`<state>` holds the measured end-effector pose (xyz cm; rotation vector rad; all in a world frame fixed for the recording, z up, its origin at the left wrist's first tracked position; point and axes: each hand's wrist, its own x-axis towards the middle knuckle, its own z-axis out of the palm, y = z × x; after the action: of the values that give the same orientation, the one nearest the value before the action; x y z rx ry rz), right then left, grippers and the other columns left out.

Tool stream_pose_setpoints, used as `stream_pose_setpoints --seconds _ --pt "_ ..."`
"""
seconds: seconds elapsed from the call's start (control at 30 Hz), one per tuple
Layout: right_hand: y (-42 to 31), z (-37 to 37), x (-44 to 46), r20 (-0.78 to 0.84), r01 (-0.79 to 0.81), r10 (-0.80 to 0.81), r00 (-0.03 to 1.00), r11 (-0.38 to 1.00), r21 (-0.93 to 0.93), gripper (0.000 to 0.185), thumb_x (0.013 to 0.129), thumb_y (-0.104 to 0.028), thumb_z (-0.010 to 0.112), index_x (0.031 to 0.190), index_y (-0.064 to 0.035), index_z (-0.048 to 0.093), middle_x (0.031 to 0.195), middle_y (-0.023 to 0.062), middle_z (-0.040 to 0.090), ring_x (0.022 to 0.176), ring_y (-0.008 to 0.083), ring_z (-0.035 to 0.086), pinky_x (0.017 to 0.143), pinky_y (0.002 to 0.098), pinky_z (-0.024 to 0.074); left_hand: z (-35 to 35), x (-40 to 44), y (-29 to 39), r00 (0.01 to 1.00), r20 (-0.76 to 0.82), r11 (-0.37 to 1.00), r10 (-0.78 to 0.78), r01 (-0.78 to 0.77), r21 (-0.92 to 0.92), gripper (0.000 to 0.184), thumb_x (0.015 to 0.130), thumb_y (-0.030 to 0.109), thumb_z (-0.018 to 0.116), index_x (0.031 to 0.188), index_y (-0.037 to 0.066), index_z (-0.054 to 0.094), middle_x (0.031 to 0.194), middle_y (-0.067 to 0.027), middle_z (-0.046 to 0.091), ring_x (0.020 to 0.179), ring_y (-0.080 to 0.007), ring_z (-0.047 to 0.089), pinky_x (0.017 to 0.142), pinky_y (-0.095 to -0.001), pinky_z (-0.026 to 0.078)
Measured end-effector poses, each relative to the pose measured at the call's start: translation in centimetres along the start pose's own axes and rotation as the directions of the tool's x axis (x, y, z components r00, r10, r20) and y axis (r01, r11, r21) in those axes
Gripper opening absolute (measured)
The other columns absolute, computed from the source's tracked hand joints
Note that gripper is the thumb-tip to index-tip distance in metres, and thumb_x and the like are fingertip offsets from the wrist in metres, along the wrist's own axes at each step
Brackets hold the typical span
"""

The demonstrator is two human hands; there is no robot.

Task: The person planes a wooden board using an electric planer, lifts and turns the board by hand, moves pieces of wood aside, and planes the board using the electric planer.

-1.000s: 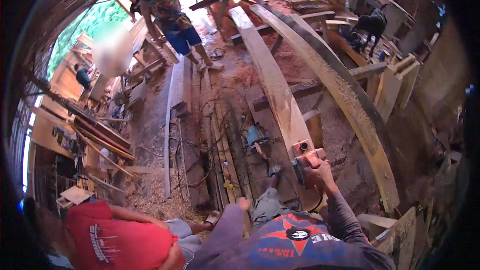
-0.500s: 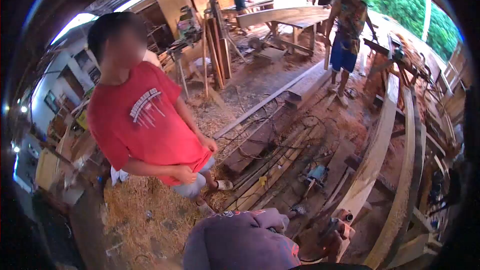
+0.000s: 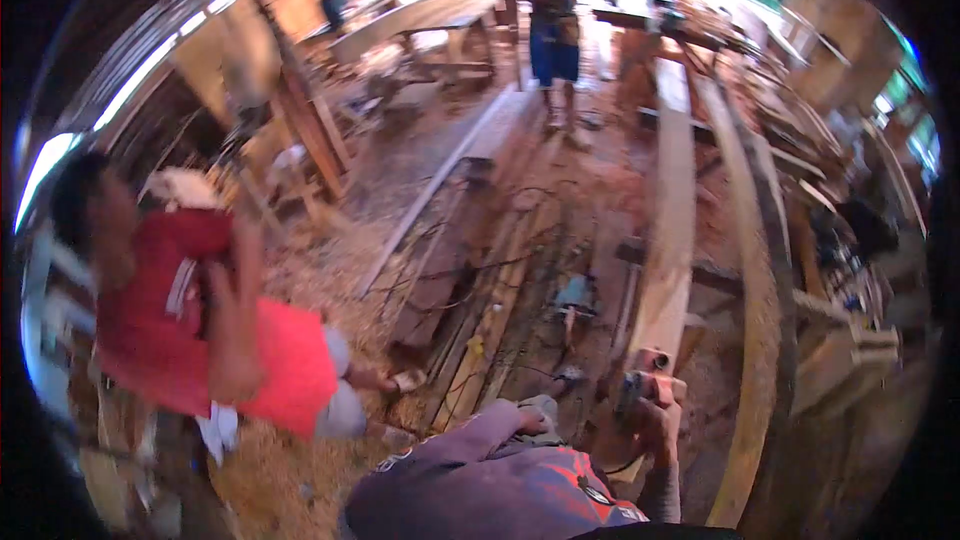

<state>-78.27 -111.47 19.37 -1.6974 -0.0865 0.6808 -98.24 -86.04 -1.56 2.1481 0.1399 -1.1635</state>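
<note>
At the near end of a long pale board, my right hand is wrapped round a power tool with a round port, which looks like an electric hand planer. The tool rests on or beside the board; blur hides exactly where it touches. My left hand shows only in part at the end of a purple sleeve, against something grey. Its fingers are too small and blurred to read. A second long, curved board lies to the right of the first.
A person in a red shirt stands close on my left. Another in blue shorts stands ahead. A blue-green power tool, cables and timber planks lie on the ground between, among wood shavings. Stacked wood stands at right.
My view has turned right and tilted down, so the scene has shifted left. My right hand on the tool shows more clearly. The person in red has raised a forearm.
</note>
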Motion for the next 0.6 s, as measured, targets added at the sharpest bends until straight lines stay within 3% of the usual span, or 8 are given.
stream_pose_setpoints --seconds 0.27,0.3,0.33,0.4,0.43,0.47,0.5,0.6 --pt "-6.9 0.8 -3.9 0.035 -0.062 0.065 0.997 0.996 -0.068 0.038 0.081 -0.027 0.079 0.112 -0.0049 0.073 0.092 0.0008 0.072 0.078 0.0113 0.067 0.069 0.0310 0.0546 -3.8 1.3 -0.9 0.987 0.104 0.971 -0.121 0.096 0.219 0.054 0.095 0.042 0.059 0.132 0.003 0.065 0.139 -0.0262 0.060 0.127 -0.0416 0.059 0.107 -0.0476 0.048" --pt "-3.8 0.4 -2.6 0.004 0.058 -0.058 0.998 0.997 -0.056 0.039 0.081 -0.029 0.079 0.111 -0.0047 0.073 0.092 0.0000 0.072 0.080 0.0121 0.067 0.071 0.0319 0.0546 -5.5 2.1 -0.7 0.986 0.078 0.956 -0.148 0.123 0.265 0.054 0.095 0.041 0.059 0.132 0.002 0.065 0.140 -0.0263 0.059 0.128 -0.0416 0.059 0.107 -0.0476 0.048" --pt "-1.1 0.3 -1.4 -0.015 0.176 -0.177 0.984 0.983 -0.060 0.039 0.081 -0.030 0.079 0.110 -0.0046 0.074 0.093 -0.0008 0.072 0.082 0.0130 0.067 0.073 0.0328 0.0546 -7.4 3.3 -0.5 0.983 0.027 0.942 -0.183 0.167 0.292 0.054 0.096 0.041 0.058 0.133 0.002 0.064 0.141 -0.0263 0.059 0.129 -0.0416 0.059 0.108 -0.0476 0.047" --pt "-3.8 0.1 -3.2 0.006 0.045 -0.045 0.999 0.997 -0.055 0.039 0.081 -0.031 0.079 0.108 -0.0032 0.074 0.094 0.0017 0.074 0.086 0.0162 0.068 0.076 0.0346 0.0541 -13.0 6.1 0.2 0.973 -0.123 0.942 -0.196 0.221 0.253 0.061 0.099 0.041 0.054 0.146 0.004 0.052 0.150 -0.0283 0.049 0.132 -0.0453 0.054 0.112 -0.0527 0.042" --pt "-1.7 0.1 -1.9 -0.033 0.099 -0.105 0.994 0.982 -0.162 0.036 0.081 -0.029 0.077 0.105 -0.0029 0.074 0.088 0.0023 0.073 0.080 0.0154 0.068 0.072 0.0341 0.0536 -16.1 4.1 3.5 0.899 -0.422 0.961 -0.117 0.210 0.182 0.058 0.099 0.040 0.054 0.145 0.004 0.050 0.147 -0.0285 0.050 0.128 -0.0477 0.056 0.111 -0.0601 0.039" --pt "-0.4 0.1 -1.3 -0.059 0.147 -0.169 0.984 0.951 -0.272 0.032 0.081 -0.026 0.076 0.103 -0.0027 0.074 0.083 0.0030 0.073 0.075 0.0145 0.067 0.068 0.0337 0.0531 -20.1 1.5 8.0 0.864 -0.502 0.979 -0.037 0.132 0.154 0.056 0.098 0.039 0.055 0.143 0.005 0.048 0.149 -0.0279 0.049 0.126 -0.0472 0.057 0.108 -0.0650 0.039" --pt "-0.3 0.2 -1.5 -0.073 0.096 -0.109 0.991 0.981 -0.168 0.029 0.081 -0.026 0.075 0.099 -0.0037 0.074 0.080 0.0020 0.071 0.071 0.0141 0.066 0.065 0.0336 0.0520 -23.0 1.2 10.8 0.697 -0.703 0.972 0.139 0.040 0.232 0.051 0.095 0.039 0.055 0.126 -0.002 0.060 0.121 -0.0315 0.066 0.112 -0.0480 0.064 0.095 -0.0578 0.051" --pt "-3.1 0.5 -3.0 -0.067 0.128 -0.135 0.989 0.988 -0.091 0.026 0.082 -0.026 0.076 0.096 -0.0040 0.075 0.077 0.0017 0.070 0.066 0.0123 0.064 0.061 0.0330 0.0513 -33.4 -10.5 28.7 0.613 -0.746 0.963 0.260 -0.222 0.154 0.072 0.097 0.041 0.059 0.156 0.007 0.036 0.117 -0.0367 0.065 0.112 -0.0530 0.062 0.095 -0.0591 0.050"
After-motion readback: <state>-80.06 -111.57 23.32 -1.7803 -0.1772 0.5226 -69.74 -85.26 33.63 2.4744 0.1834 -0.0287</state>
